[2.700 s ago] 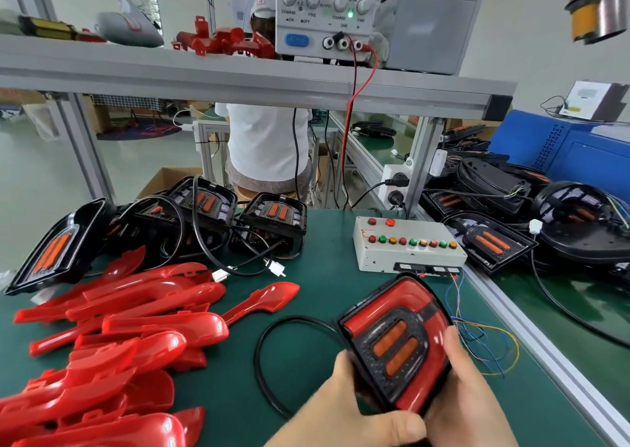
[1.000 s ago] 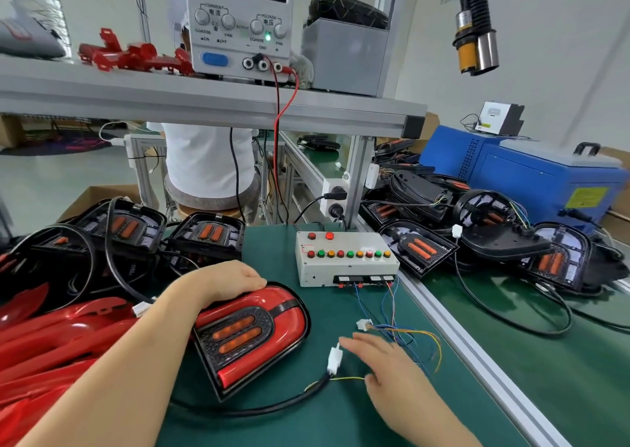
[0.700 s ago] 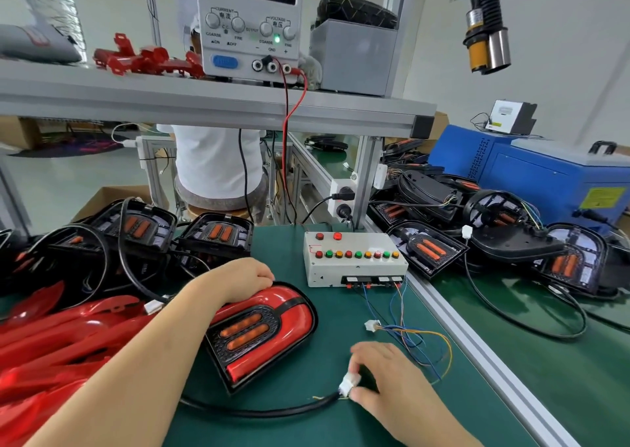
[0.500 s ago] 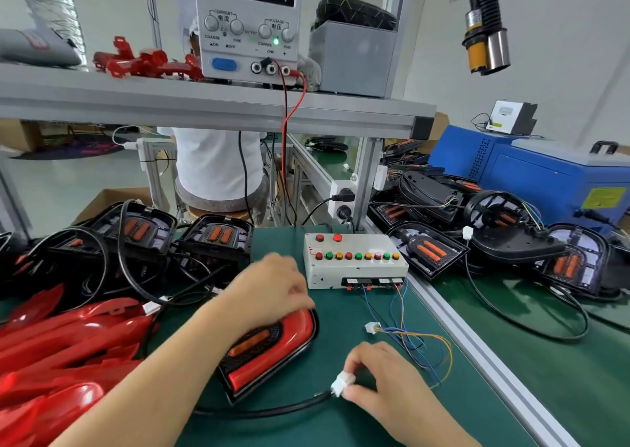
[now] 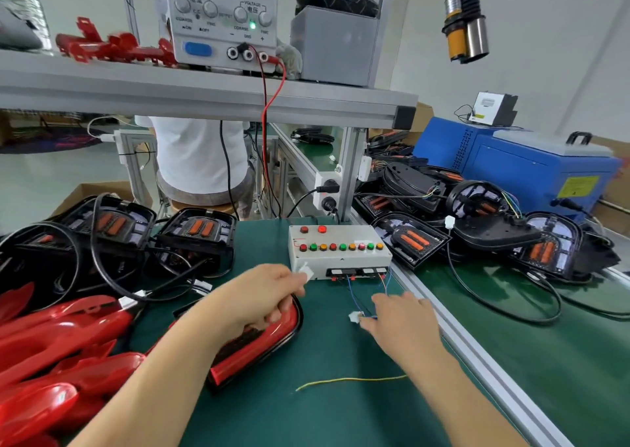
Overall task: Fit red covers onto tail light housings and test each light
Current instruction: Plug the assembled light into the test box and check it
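- Tail light (image 5: 259,349), a black housing with a glossy red cover fitted over it, lies on the green counter (image 5: 324,419) towards the near edge, partly under the left hand.
- Left hand (image 5: 262,298) is over the tail light's far end, its fingers (image 5: 276,312) curled. A small white plug (image 5: 305,271), blurred, is pinched at the fingertips. Whether the hand touches the cover cannot be told.
- Right hand (image 5: 404,324) is low over the counter to the right of the tail light. Its thumb and forefinger are closed on a small white connector (image 5: 354,317), whose thin blue wires (image 5: 353,293) run up to the tester box.
- A loose yellow-green wire (image 5: 351,379) lies on the counter between the two forearms.
- The grey tester box (image 5: 341,259), with a row of red, green and orange round buttons on top, stands just beyond both hands.
- Loose red plastic covers (image 5: 58,341) are heaped at the left of the counter. Behind them stand uncovered black housings (image 5: 196,238) with orange strips and coiled black cables.
- On the shelf (image 5: 204,92) above sits a grey bench power supply (image 5: 221,20), with red and black leads hanging from it.
- Further black housings (image 5: 409,238) lie on the green belt (image 5: 511,344) at the right, in front of a blue machine (image 5: 531,174).
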